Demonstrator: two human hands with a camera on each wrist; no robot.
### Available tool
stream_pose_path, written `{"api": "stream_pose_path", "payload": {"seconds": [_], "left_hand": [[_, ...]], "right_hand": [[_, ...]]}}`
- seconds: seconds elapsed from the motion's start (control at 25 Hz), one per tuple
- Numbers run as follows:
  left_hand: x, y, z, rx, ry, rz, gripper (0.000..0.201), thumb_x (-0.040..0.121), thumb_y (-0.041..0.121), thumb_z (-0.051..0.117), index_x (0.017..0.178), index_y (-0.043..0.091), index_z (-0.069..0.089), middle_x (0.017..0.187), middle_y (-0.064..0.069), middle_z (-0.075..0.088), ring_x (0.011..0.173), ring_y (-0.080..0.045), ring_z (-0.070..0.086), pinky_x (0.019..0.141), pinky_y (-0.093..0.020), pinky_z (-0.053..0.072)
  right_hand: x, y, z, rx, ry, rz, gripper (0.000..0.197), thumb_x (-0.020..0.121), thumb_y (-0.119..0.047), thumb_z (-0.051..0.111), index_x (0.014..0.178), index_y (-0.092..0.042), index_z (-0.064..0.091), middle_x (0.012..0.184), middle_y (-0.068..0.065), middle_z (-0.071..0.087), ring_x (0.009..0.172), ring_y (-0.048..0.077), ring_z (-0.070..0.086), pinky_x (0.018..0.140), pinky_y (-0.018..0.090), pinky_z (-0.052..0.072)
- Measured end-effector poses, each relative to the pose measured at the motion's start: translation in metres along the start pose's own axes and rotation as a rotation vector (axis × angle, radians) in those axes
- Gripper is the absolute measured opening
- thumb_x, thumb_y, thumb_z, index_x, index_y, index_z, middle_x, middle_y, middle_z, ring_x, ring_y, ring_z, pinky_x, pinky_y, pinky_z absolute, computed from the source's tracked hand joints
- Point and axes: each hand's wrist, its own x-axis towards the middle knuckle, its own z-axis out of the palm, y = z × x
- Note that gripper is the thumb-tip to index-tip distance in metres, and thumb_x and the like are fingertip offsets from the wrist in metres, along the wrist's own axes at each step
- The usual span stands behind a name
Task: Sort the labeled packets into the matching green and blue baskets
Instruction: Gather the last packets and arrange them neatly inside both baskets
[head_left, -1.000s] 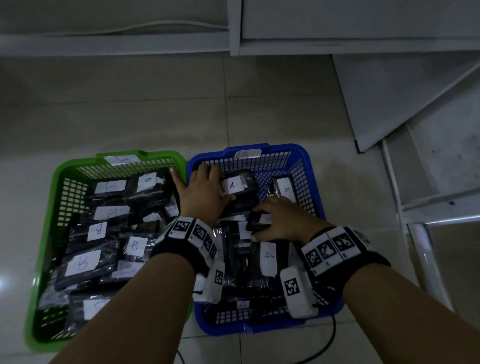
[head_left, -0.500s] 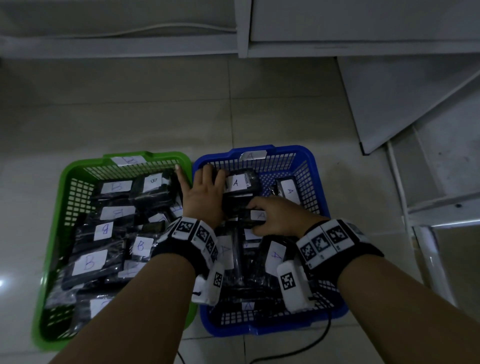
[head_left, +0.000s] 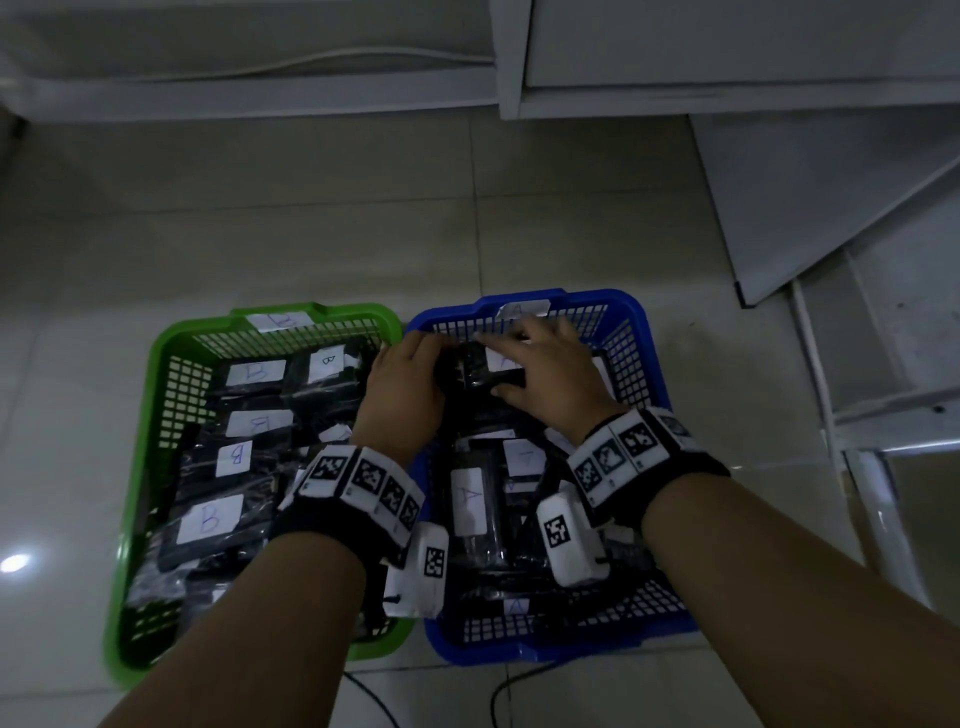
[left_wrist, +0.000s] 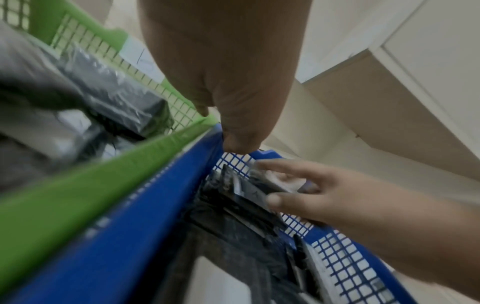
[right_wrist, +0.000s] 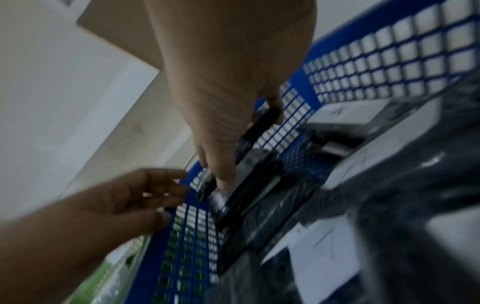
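The right hand (head_left: 550, 374) has moved up from the middle of the blue basket (head_left: 652, 364) to its far end, where its grip pinches an A-labelled packet (head_left: 480, 366) against the far mesh wall. The left hand (head_left: 402, 387), fingers relaxed and holding nothing, stays at the near-left edge of that packet, beside the green basket (head_left: 156, 415) of B-packets. The packet seems to be getting tucked into place, so sorting looks nearly finished.

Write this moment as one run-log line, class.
stage: tidying | both hands at far end of blue basket | right hand grips A packet | left hand open beside it | green basket holds B packets
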Motion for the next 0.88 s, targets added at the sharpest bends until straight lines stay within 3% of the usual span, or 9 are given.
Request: {"api": "stream_pose_path", "payload": {"seconds": [0.12, 0.2, 0.28, 0.44, 0.56, 0.64, 0.72, 0.8, 0.88], "left_hand": [[-0.006, 0.0, -0.004, 0.064, -0.07, 0.005, 0.056, 0.078, 0.001, 0.053, 0.128, 0.024, 0.052, 0.13, 0.0, 0.053, 0.124, -0.024, 0.046, 0.11, -0.056, 0.026], [-0.009, 0.0, -0.003, 0.143, -0.135, 0.023, 0.055, 0.082, 0.008, 0.053, 0.131, 0.031, 0.051, 0.138, 0.007, 0.046, 0.132, -0.019, 0.038, 0.113, -0.06, 0.014], [-0.013, 0.001, 0.0, 0.221, -0.179, 0.034, 0.056, 0.085, 0.015, 0.053, 0.137, 0.034, 0.045, 0.146, 0.01, 0.036, 0.137, -0.018, 0.026, 0.114, -0.062, 0.005], [-0.016, 0.004, 0.0, 0.23, -0.226, 0.023, 0.062, 0.087, 0.023, 0.053, 0.144, 0.035, 0.034, 0.152, 0.009, 0.024, 0.141, -0.018, 0.015, 0.112, -0.063, -0.001], [-0.014, 0.004, 0.0, 0.188, -0.231, 0.04, 0.061, 0.085, 0.022, 0.054, 0.142, 0.033, 0.037, 0.149, 0.008, 0.028, 0.14, -0.02, 0.019, 0.113, -0.062, -0.002], [-0.013, 0.003, 0.001, 0.114, -0.184, 0.095, 0.055, 0.082, 0.016, 0.055, 0.136, 0.028, 0.048, 0.141, 0.004, 0.041, 0.133, -0.023, 0.031, 0.115, -0.06, 0.005], [-0.014, 0.002, 0.004, -0.007, -0.125, 0.175, 0.046, 0.076, 0.009, 0.055, 0.121, 0.019, 0.062, 0.124, -0.003, 0.056, 0.118, -0.028, 0.047, 0.11, -0.052, 0.026], [-0.018, 0.003, 0.007, -0.112, -0.112, 0.2, 0.038, 0.074, 0.004, 0.055, 0.108, 0.013, 0.068, 0.111, -0.007, 0.062, 0.104, -0.031, 0.054, 0.097, -0.042, 0.042], [-0.025, 0.007, 0.01, -0.125, -0.142, 0.189, 0.031, 0.076, 0.004, 0.055, 0.101, 0.015, 0.07, 0.105, -0.005, 0.066, 0.099, -0.029, 0.054, 0.089, -0.04, 0.046]], "right_hand": [[0.005, -0.015, 0.014, 0.09, 0.089, -0.001, 0.052, 0.079, -0.007, 0.067, 0.127, -0.024, 0.056, 0.141, 0.008, 0.033, 0.13, 0.029, 0.028, 0.106, 0.037, 0.035], [0.002, -0.016, 0.02, 0.162, 0.199, 0.11, 0.037, 0.078, 0.0, 0.063, 0.111, -0.016, 0.058, 0.125, 0.009, 0.037, 0.119, 0.024, 0.034, 0.1, 0.032, 0.04], [0.0, -0.013, 0.023, 0.169, 0.22, 0.151, 0.029, 0.076, 0.0, 0.062, 0.102, -0.013, 0.059, 0.11, 0.008, 0.041, 0.108, 0.024, 0.039, 0.094, 0.035, 0.043], [-0.005, -0.004, 0.018, 0.328, 0.229, 0.178, 0.03, 0.082, -0.004, 0.063, 0.111, -0.011, 0.064, 0.111, 0.009, 0.051, 0.108, 0.025, 0.05, 0.097, 0.034, 0.044], [-0.022, 0.024, 0.003, 0.285, 0.307, 0.471, 0.028, 0.09, -0.002, 0.052, 0.115, -0.004, 0.064, 0.117, 0.016, 0.058, 0.109, 0.031, 0.055, 0.093, 0.032, 0.042], [-0.035, 0.043, 0.003, 0.179, 0.152, 0.546, 0.032, 0.091, -0.001, 0.049, 0.122, 0.0, 0.06, 0.125, 0.022, 0.056, 0.114, 0.036, 0.053, 0.095, 0.035, 0.042], [-0.04, 0.046, 0.009, 0.036, -0.005, 0.511, 0.035, 0.093, -0.006, 0.047, 0.128, -0.005, 0.055, 0.132, 0.021, 0.05, 0.119, 0.038, 0.048, 0.097, 0.04, 0.044], [-0.04, 0.042, 0.017, -0.033, -0.063, 0.465, 0.037, 0.096, -0.014, 0.046, 0.133, -0.01, 0.049, 0.14, 0.017, 0.042, 0.124, 0.039, 0.042, 0.1, 0.045, 0.041], [-0.039, 0.04, 0.019, -0.03, -0.064, 0.448, 0.042, 0.096, -0.017, 0.047, 0.138, -0.014, 0.043, 0.145, 0.016, 0.035, 0.127, 0.041, 0.037, 0.101, 0.047, 0.037]]}}
